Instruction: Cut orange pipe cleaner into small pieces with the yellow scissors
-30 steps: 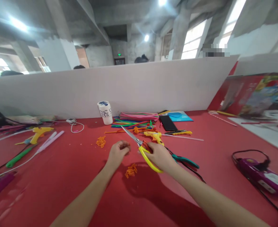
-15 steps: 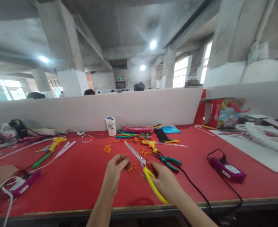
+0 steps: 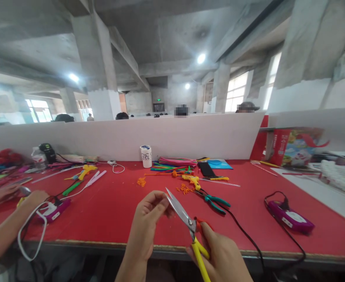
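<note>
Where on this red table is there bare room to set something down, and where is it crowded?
One largely bare patch of red table lies between the left purple power strip and the wearer's left hand; another, between the black cable and right purple power strip. The middle back is crowded: coloured stems, black phone, yellow glue gun, orange scraps.

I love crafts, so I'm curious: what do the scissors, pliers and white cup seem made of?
Scissors: likely steel blades, from their silvery gleam; the evenly yellow handle looks like smooth plastic or rubber. Pliers: teal handles, probably plastic or rubber, evenly coloured. White cup: paper or plastic, perhaps, opaque with dark print; can't tell which.
</note>
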`<state>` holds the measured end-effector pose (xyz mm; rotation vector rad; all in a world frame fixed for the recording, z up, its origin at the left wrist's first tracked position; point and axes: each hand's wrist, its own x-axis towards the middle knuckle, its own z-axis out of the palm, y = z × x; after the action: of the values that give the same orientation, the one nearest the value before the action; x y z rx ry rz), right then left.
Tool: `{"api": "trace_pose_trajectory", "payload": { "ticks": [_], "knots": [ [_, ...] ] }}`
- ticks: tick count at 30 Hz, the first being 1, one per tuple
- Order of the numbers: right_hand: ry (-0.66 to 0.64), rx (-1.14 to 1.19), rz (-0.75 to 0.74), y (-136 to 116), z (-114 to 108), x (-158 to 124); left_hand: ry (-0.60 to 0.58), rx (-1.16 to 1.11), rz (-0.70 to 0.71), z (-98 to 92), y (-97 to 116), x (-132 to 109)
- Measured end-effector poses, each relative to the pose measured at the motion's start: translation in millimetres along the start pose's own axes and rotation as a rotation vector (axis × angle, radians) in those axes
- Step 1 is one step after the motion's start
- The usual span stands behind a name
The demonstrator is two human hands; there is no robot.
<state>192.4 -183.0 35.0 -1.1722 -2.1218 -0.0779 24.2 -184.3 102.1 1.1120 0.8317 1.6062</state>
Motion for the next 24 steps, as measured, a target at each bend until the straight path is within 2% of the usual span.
{"api": "trace_pose_trajectory", "payload": {
  "ticks": [3, 8, 10, 24],
  "knots": [
    [0.022, -0.041, -0.04, -5.6, -6.3, -1.6, -0.007, 0.021, 0.037, 1.7, 8.5, -5.6],
    [0.158, -0.097, -0.15, -7.5, -7.5, -5.9, -0.002, 0.017, 0.061, 2.7, 13.4, -12.5],
    [0.176, -0.104, -0.174, -7.2, -7.1, -6.6, 0.004, 0.003, 0.068, 3.8, 13.5, -13.4],
    [0.087, -0.108, -0.113, -9.9, -16.6, -8.1, -0.026, -0.027, 0.067, 6.9, 15.3, -18.0]
  ]
}}
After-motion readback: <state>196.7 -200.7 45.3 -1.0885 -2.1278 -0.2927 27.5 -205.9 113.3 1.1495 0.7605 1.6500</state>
